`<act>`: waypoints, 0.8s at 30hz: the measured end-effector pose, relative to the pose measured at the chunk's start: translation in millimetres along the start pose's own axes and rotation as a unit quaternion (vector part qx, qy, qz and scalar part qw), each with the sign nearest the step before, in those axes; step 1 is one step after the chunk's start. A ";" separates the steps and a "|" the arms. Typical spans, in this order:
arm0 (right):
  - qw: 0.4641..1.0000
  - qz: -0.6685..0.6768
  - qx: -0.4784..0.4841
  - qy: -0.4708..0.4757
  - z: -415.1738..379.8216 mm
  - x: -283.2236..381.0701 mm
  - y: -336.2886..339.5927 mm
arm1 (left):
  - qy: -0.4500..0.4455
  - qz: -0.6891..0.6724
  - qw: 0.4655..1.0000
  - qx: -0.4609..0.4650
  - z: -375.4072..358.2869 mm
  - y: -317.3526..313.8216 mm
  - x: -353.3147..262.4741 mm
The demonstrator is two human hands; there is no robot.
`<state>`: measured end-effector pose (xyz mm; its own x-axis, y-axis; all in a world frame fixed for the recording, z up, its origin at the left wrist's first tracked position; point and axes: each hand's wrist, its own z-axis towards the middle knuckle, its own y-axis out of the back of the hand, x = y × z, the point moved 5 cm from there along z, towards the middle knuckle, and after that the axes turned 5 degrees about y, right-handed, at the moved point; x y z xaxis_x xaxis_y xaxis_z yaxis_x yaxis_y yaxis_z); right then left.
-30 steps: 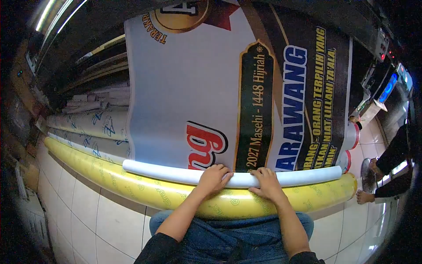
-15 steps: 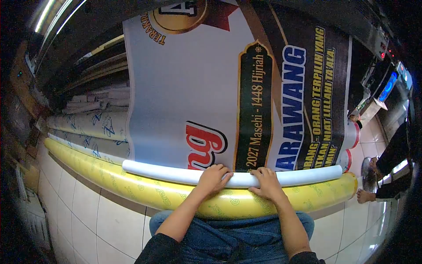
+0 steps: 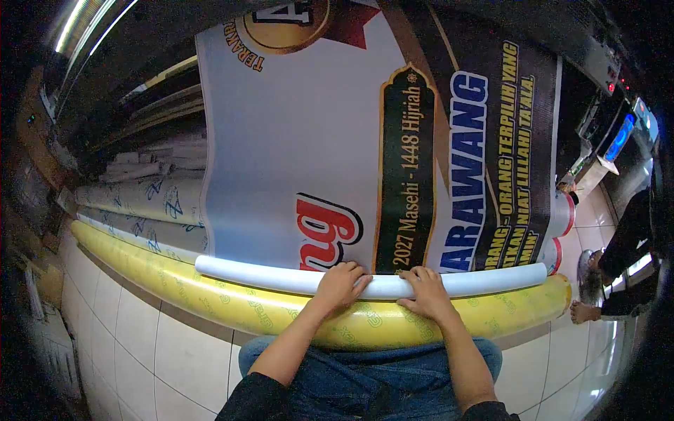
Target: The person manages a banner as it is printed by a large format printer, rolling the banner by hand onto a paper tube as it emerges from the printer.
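A large printed banner (image 3: 295,126) hangs down in front of me, and its lower end is wound into a white roll (image 3: 253,278). My left hand (image 3: 342,286) lies over this roll left of its middle, fingers wrapped on its top. A short way to the right, my right hand (image 3: 425,289) grips the same roll, its thumb on the near side. Directly beneath and nearer to me is a long yellow wrapped roll (image 3: 210,302), which stretches well past the white roll on the left.
More wrapped rolls (image 3: 133,196) lie at the left behind the banner. Dark machinery frames the top. At the right are a lit screen (image 3: 620,138) and another person's bare foot (image 3: 584,312) on the tiled floor (image 3: 189,354).
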<state>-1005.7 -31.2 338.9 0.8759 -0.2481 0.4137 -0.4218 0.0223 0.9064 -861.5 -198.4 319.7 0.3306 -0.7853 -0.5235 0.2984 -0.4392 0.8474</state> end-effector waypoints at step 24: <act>1.000 -0.008 -0.005 0.003 -0.7 0.6 0.1 | 0.009 -0.021 1.000 0.014 -1.2 -0.5 2.0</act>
<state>-1005.0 -30.7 339.2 0.8838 -0.2424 0.4002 -0.4060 0.0277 0.9134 -859.8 -199.2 318.1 0.3341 -0.7587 -0.5592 0.2873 -0.4831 0.8271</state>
